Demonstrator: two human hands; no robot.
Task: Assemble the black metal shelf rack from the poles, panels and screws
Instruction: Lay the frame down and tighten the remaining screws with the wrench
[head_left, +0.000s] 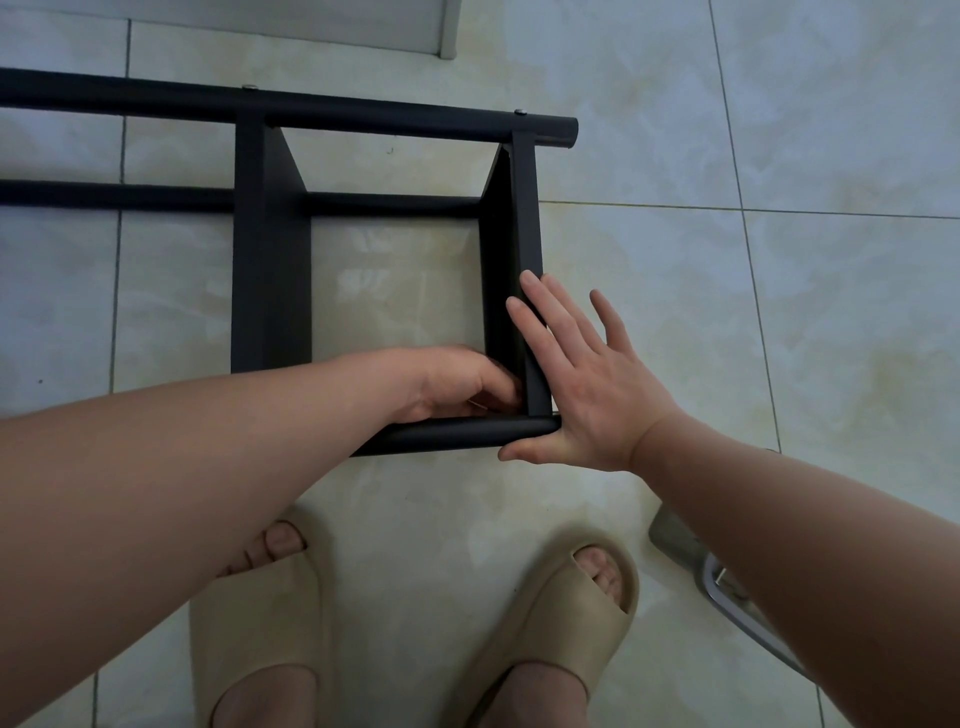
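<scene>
Two hands, one corner of the rack (270, 260) on the tile floor (779, 312): brace your open right hand (587, 384) against the end panel (524, 218) and pole (457, 432) while your curled left hand (457, 379) (grip unclear) tightens inside.

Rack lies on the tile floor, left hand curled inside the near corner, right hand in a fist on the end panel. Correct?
No fist: head view shows the right hand open, laid flat against the end panel. Rack on tile floor and left hand curled in the near corner hold.
</scene>
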